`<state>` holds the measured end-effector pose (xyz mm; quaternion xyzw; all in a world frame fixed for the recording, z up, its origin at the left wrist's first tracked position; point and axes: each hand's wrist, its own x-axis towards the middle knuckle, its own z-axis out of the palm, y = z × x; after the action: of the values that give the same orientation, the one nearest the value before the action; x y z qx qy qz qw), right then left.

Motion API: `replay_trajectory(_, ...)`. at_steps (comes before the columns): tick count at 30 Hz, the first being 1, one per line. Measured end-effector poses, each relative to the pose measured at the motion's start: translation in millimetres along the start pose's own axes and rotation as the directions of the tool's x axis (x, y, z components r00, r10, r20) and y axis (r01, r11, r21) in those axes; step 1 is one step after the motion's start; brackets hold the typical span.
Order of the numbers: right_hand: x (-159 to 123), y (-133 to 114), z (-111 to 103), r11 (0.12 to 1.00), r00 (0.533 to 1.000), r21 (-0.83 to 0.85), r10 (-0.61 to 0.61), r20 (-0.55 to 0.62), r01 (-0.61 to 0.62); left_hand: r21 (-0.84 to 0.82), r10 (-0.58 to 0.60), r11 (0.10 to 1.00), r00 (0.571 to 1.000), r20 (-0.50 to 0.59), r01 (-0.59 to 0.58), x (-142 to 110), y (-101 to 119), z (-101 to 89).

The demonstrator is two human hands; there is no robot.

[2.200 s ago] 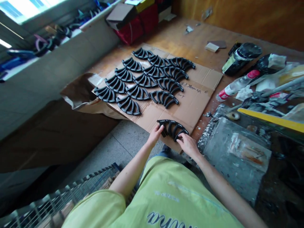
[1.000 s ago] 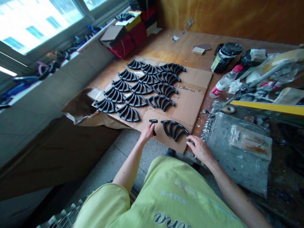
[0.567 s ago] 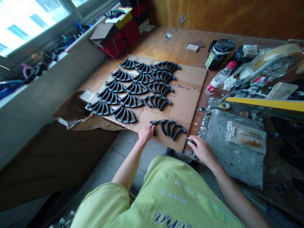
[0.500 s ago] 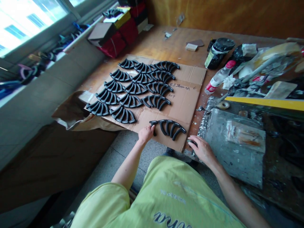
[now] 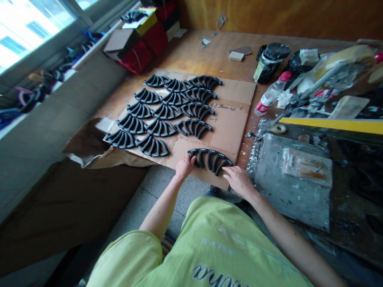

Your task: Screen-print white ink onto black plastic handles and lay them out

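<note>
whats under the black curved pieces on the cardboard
The black curved pieces lie on a cardboard sheet, which rests on a wooden table, with brown paper at its left edge. The cardboard directly beneath each piece is covered.

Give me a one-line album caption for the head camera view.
Left hand and right hand at a black arched piece on a cardboard sheet beside rows of matching pieces.

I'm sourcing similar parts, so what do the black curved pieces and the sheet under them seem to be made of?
The black curved piece at the left hand looks like moulded plastic or rubber, judging by its smooth, soft sheen; coated metal can't be ruled out. The sheet is corrugated cardboard: matte brown paper with seams and handwriting.
</note>
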<state>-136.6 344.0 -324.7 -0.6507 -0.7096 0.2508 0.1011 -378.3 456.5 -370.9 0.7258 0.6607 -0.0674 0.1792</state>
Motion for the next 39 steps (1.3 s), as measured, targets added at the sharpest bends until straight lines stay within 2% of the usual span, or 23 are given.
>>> replay_trajectory(3, 10.1, -7.4, 4.7, 0.999, 0.998, -0.051, 0.016, 0.065, -0.013, -0.090, -0.028, 0.996, 0.998, -0.057, 0.023, -8.9, 0.7, 4.6)
replay_trajectory(7, 17.1, -11.7, 11.6, 0.996, 0.997, -0.082, 0.046, 0.056, -0.041, -0.226, -0.077, 0.973, 0.993, -0.086, 0.055, -18.5, 5.3, 12.3)
replay_trajectory(11, 19.9, -14.3, 18.2, 0.998, 0.998, -0.048, 0.050, 0.033, -0.048, -0.247, -0.103, 0.966, 0.992, -0.079, 0.080, -14.2, 6.8, 17.5)
replay_trajectory(15, 20.5, -16.2, 23.9, 1.000, 0.999, -0.009, 0.000, 0.051, 0.001, -0.277, -0.061, 0.960, 0.994, -0.088, 0.034, -6.5, 5.0, 15.4)
replay_trajectory(17, 19.6, -16.3, 23.9, 1.000, 0.996, 0.003, -0.002, 0.084, 0.002, -0.277, -0.052, 0.961, 0.991, -0.125, 0.015, -9.1, 7.4, 11.8)
replay_trajectory(19, 17.1, -15.4, 20.6, 0.999, 0.993, 0.032, 0.003, 0.114, -0.007, -0.258, -0.023, 0.965, 0.973, -0.231, -0.038, -18.3, 14.8, 8.4)
replay_trajectory(21, 12.9, -13.5, 14.2, 0.997, 0.992, 0.080, 0.004, 0.123, -0.014, -0.216, 0.072, 0.965, 0.941, -0.332, -0.150, -32.5, 27.2, 7.1)
replay_trajectory(24, 4.9, -9.5, 1.9, 0.987, 0.997, 0.160, 0.013, 0.081, -0.026, -0.133, 0.250, 0.943, 0.912, -0.325, -0.306, -52.3, 50.7, 12.4)
replay_trajectory(26, -0.4, -6.7, -5.5, 0.978, 0.999, 0.205, 0.026, 0.044, -0.034, -0.092, 0.268, 0.948, 0.919, -0.290, -0.306, -57.8, 64.6, 20.0)
replay_trajectory(30, -8.1, -2.6, -15.4, 0.957, 0.999, 0.287, 0.049, -0.018, -0.042, -0.057, 0.199, 0.973, 0.942, -0.270, -0.222, -50.4, 77.9, 34.5)
replay_trajectory(34, -14.6, 2.1, -23.9, 0.942, 0.994, 0.335, 0.053, -0.096, -0.019, -0.049, 0.232, 0.966, 0.938, -0.259, -0.253, -40.6, 71.0, 36.6)
replay_trajectory(36, -19.5, 7.1, -29.4, 0.938, 0.989, 0.347, 0.057, -0.137, -0.006, -0.044, 0.225, 0.969, 0.937, -0.266, -0.245, -36.9, 60.1, 31.5)
replay_trajectory(39, -28.7, 17.7, -37.2, 0.931, 0.981, 0.364, 0.095, -0.172, -0.026, -0.034, 0.153, 0.985, 0.943, -0.297, -0.171, -26.6, 35.5, 17.5)
